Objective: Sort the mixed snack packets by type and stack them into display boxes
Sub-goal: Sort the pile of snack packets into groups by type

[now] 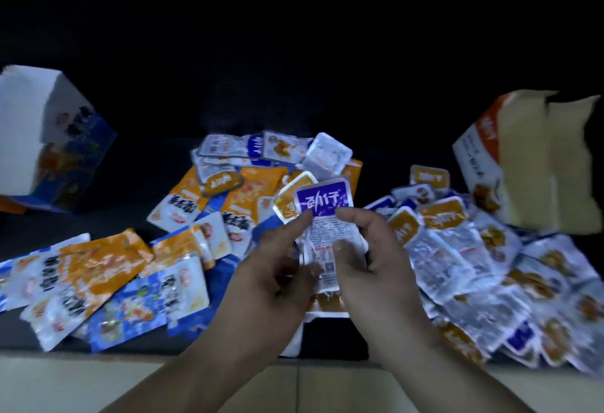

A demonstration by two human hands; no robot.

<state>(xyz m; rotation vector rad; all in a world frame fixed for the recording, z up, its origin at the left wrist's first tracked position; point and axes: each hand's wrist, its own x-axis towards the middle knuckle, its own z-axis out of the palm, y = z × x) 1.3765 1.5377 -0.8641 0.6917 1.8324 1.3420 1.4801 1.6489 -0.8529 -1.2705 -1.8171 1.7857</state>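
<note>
A heap of mixed snack packets covers the dark table: long orange and blue ones (98, 269) at the left, small clear ones with orange or purple ends (457, 249) at the right. Both hands hold a small stack of packets at the centre, topped by a purple-ended packet (325, 198). My left hand (277, 269) pinches the stack's left edge. My right hand (372, 249) grips its right side, thumb on the printed face. An orange-ended packet (287, 200) sticks out behind the stack. A white display box (313, 321) lies partly hidden under my hands.
A blue and white display box (49, 138) stands open at the far left. An orange and cream box (523, 164) stands open at the far right. The table's near edge (98, 360) runs across the bottom, pale floor below it. The background is dark.
</note>
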